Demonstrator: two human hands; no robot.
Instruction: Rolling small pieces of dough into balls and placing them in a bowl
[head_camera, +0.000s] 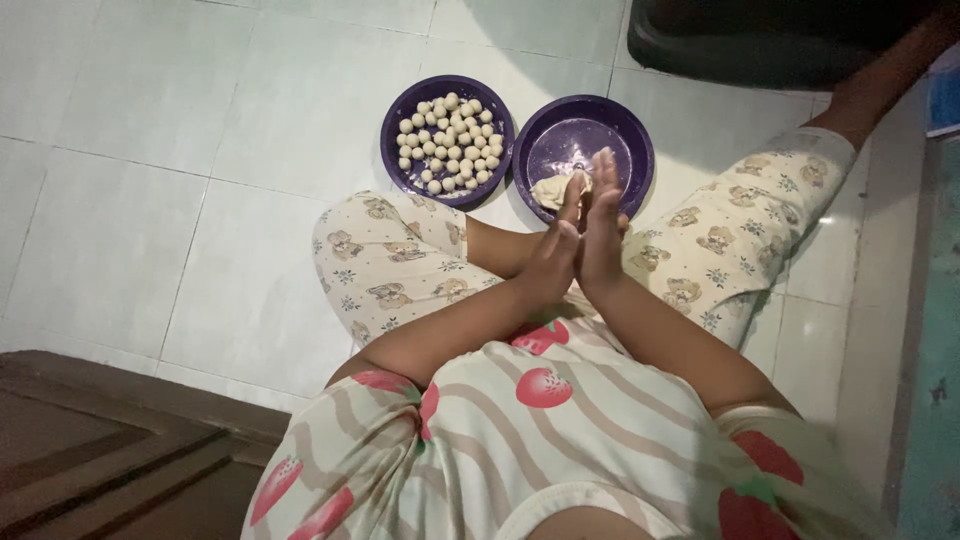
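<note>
I sit cross-legged on a tiled floor. My left hand (556, 247) and my right hand (603, 222) are pressed palm to palm above my lap, with a small piece of pale dough (583, 183) squeezed between the fingertips. Just beyond them stands a purple bowl (625, 135) holding a lump of dough (551, 190). To its left a second purple bowl (398, 115) is filled with several small round dough balls (451, 143).
White floor tiles (180, 150) spread to the left. A dark wooden step (110, 440) lies at the lower left. A dark object (760, 40) sits at the top right, and a pale wall edge (880, 330) runs along the right.
</note>
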